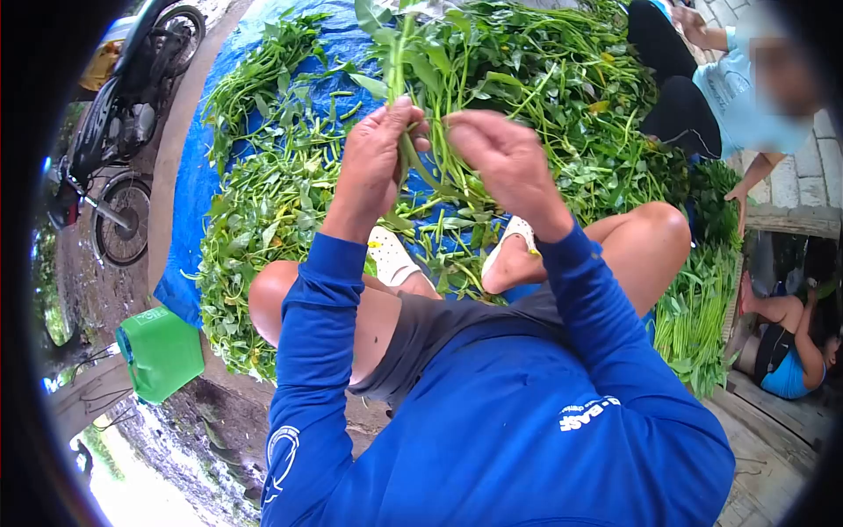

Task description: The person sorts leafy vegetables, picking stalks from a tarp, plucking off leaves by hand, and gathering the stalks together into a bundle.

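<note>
My left hand (379, 158) is closed around a small bunch of water spinach stems (400, 57), their leafy ends pointing away from me. To its right, my right hand (509, 162) has its fingers curled in a pinch, slightly blurred. Whatever it may hold at the fingertips is too small to make out. Loose leafy water spinach (562, 114) lies heaped beyond and around both hands. Short cut stem pieces (430, 237) are scattered between my feet, over a blue tarp (189, 198).
Cream clogs (391, 256) are on my feet. A green bag (162, 351) stands at the tarp's left corner, below a motorcycle (110, 140). At right sits a person in a light blue shirt (733, 88), near neatly aligned greens (694, 325). Another person (790, 369) is lower right.
</note>
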Tool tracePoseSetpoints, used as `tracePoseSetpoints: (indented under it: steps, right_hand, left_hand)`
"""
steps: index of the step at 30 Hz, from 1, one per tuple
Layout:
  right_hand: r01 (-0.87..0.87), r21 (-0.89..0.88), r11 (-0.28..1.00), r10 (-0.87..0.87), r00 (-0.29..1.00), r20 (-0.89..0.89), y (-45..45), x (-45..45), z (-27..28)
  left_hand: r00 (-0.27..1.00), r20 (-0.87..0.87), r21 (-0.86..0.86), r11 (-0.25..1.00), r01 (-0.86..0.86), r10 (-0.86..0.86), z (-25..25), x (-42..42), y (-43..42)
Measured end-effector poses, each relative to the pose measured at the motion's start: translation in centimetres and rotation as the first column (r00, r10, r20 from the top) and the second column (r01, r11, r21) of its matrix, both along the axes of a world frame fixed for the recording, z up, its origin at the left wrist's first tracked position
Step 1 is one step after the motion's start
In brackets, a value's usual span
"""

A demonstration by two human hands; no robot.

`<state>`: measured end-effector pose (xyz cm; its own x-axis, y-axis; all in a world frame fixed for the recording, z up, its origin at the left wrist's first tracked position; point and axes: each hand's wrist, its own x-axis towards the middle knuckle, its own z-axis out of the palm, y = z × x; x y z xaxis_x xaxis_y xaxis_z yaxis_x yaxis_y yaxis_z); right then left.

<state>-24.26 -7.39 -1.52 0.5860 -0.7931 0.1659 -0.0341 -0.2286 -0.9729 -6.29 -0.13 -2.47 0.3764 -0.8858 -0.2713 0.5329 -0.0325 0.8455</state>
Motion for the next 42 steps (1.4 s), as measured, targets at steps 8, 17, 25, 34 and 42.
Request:
tracePoseSetpoints:
  steps: [8,17,25,34,42]
  right_hand:
    - [-0.103,0.813,0.574,0.204,0.979,-0.021,4.9,-2.5,1.9]
    - [-0.357,0.892,0.278,-0.038,0.924,0.381,4.3,0.0,-1.4]
    - [-0.465,0.870,0.167,-0.205,0.846,0.492,3.7,0.8,-4.6]
    - [-0.466,0.279,0.840,0.542,0.679,-0.495,0.0,-1.0,-14.9]
    - [0.315,-0.098,0.944,-0.295,0.673,-0.678,-16.5,5.3,-27.8]
  left_hand:
    - [0.949,-0.273,-0.122,0.973,-0.196,0.157,0.0,3.1,0.6]
    - [0.955,-0.287,-0.146,0.981,-0.129,0.083,0.0,2.3,1.1]
    - [0.964,-0.247,-0.144,0.980,-0.137,0.099,0.8,1.7,1.5]
    - [0.953,-0.087,-0.132,0.945,-0.298,0.289,3.3,4.6,1.9]
    - [0.972,-0.040,0.052,0.972,-0.227,0.229,4.1,5.0,1.1]
